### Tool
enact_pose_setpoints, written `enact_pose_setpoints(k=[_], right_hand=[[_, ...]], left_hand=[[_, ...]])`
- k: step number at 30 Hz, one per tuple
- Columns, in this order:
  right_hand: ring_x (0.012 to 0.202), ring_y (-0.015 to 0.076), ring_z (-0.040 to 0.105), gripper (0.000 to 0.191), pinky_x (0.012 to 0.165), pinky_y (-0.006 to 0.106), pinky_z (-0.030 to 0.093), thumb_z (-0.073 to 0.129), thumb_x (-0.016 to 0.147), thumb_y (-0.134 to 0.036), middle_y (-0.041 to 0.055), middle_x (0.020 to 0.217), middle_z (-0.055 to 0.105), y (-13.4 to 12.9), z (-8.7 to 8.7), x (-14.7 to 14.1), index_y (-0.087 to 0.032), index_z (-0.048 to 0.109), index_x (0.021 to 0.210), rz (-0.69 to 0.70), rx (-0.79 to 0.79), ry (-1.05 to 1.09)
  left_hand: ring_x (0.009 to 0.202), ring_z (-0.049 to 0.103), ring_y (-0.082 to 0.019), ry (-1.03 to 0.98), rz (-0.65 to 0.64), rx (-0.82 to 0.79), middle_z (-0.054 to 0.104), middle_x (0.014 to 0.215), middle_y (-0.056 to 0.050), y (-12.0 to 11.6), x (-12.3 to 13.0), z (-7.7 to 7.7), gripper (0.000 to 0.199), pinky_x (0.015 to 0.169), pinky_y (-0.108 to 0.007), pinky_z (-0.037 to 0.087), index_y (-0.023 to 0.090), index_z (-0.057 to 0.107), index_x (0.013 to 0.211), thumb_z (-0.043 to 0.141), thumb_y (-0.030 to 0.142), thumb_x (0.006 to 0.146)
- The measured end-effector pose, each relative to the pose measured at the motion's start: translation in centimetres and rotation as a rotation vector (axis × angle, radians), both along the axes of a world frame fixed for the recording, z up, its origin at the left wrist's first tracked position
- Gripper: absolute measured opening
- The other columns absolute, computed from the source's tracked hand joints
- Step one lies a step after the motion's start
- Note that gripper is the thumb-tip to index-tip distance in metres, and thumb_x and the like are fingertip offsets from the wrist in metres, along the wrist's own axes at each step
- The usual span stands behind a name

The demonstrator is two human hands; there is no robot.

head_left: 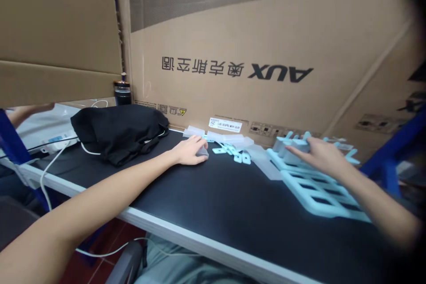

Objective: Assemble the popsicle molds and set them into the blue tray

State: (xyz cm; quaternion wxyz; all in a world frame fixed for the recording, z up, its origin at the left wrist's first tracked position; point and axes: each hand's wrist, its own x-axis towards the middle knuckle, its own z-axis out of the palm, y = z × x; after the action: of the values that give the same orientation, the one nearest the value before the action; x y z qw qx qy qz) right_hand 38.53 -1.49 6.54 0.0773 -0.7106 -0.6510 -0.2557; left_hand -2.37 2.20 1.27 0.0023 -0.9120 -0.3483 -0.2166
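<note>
My left hand (192,151) rests on the black tabletop (213,204), its fingers curled round a small translucent piece (202,152). To its right lie several light-blue tags (238,154) and frosted translucent sleeves (266,162). My right hand (321,155) is over a light-blue plastic rack (316,193), with thumb and fingers around a pale blue block-like part (293,146) at the rack's back left. The right hand is slightly blurred, and its far fingers are partly hidden.
A large cardboard box (206,31) stands along the back. Black cloth (120,128), a dark jar (122,93) and a white cable (49,168) are at left. Another person's hand (31,112) shows beyond the left blue post (13,137).
</note>
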Motion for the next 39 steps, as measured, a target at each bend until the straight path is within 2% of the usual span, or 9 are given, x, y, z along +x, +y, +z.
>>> enact_pose_setpoints(k=[4,8,13,17,26,30,34,37,39], right_hand=[[0.094,0.0295,0.049,0.044,0.071,0.037,0.031,0.051,0.08,-0.058,0.0165,0.088,0.061,-0.3,-0.6,-0.7,-0.014,0.054,0.081,-0.02,0.024,-0.122],[0.109,0.0341,0.039,0.053,0.081,0.045,0.028,0.042,0.084,-0.061,0.0193,0.092,0.061,-1.2,-0.9,-1.8,-0.01,0.058,0.081,-0.051,0.059,-0.041],[0.121,0.0382,0.027,0.064,0.089,0.054,0.021,0.037,0.088,-0.057,0.0258,0.121,0.051,-1.5,-1.9,-2.4,0.0,0.052,0.112,-0.038,0.124,0.029],[0.123,0.0362,0.026,0.065,0.094,0.056,0.016,0.035,0.09,-0.054,0.0258,0.134,0.041,-1.6,-2.3,-2.3,0.001,0.048,0.122,-0.08,0.182,-0.037],[0.126,0.0349,0.027,0.06,0.095,0.061,0.015,0.032,0.089,-0.053,0.0208,0.134,0.044,-1.4,-2.8,-1.3,-0.006,0.06,0.111,-0.141,0.157,-0.064],[0.129,0.0331,0.027,0.046,0.096,0.064,0.013,0.036,0.087,-0.048,0.0195,0.128,0.05,-1.0,-2.9,-1.0,-0.015,0.066,0.093,-0.056,0.21,-0.138],[0.127,0.0344,0.034,0.039,0.096,0.066,0.014,0.036,0.084,-0.045,0.0197,0.111,0.06,-0.1,-3.3,-0.1,-0.021,0.064,0.071,0.021,0.276,-0.183],[0.126,0.0357,0.037,0.04,0.097,0.066,0.014,0.033,0.083,-0.048,0.0197,0.106,0.062,0.6,-4.0,0.7,-0.023,0.063,0.073,0.016,0.291,-0.184],[0.126,0.0362,0.037,0.047,0.098,0.065,0.016,0.029,0.083,-0.052,0.0215,0.111,0.061,0.6,-4.2,0.6,-0.022,0.064,0.089,-0.021,0.3,-0.153]], left_hand=[[0.108,0.045,-0.025,0.095,0.007,-0.007,0.048,0.106,-0.006,0.3,0.0,0.3,0.034,0.084,-0.037,0.044,0.026,0.054,0.108,0.051,0.047,0.082],[0.109,0.043,-0.026,0.109,0.003,-0.027,0.047,0.109,-0.007,0.9,0.0,0.2,0.038,0.086,-0.039,0.044,0.025,0.054,0.111,0.049,0.05,0.083],[0.11,0.042,-0.026,0.096,-0.005,-0.032,0.047,0.109,-0.007,1.1,0.0,0.1,0.038,0.088,-0.041,0.042,0.025,0.054,0.111,0.045,0.051,0.084],[0.112,0.04,-0.027,0.084,-0.009,-0.023,0.047,0.111,-0.008,1.2,-0.1,0.0,0.037,0.091,-0.042,0.04,0.023,0.053,0.108,0.045,0.051,0.084],[0.096,0.053,-0.024,0.086,0.009,-0.074,0.057,0.103,-0.008,1.7,-0.2,-0.3,0.032,0.088,-0.038,0.038,0.019,0.047,0.096,0.045,0.05,0.085],[0.095,0.054,-0.023,0.083,0.033,-0.096,0.057,0.102,-0.007,1.4,-0.3,-0.2,0.033,0.082,-0.035,0.04,0.02,0.048,0.097,0.046,0.05,0.084],[0.09,0.054,-0.024,0.111,0.057,-0.038,0.057,0.094,-0.007,0.9,-0.3,0.1,0.031,0.076,-0.035,0.041,0.02,0.048,0.093,0.047,0.049,0.083],[0.088,0.054,-0.025,0.138,0.063,0.059,0.058,0.088,-0.006,0.6,-0.2,0.4,0.028,0.075,-0.036,0.041,0.02,0.048,0.087,0.047,0.048,0.082],[0.085,0.055,-0.025,0.157,0.055,0.123,0.059,0.084,-0.006,0.3,-0.2,0.6,0.024,0.077,-0.037,0.04,0.02,0.048,0.084,0.047,0.044,0.082]])
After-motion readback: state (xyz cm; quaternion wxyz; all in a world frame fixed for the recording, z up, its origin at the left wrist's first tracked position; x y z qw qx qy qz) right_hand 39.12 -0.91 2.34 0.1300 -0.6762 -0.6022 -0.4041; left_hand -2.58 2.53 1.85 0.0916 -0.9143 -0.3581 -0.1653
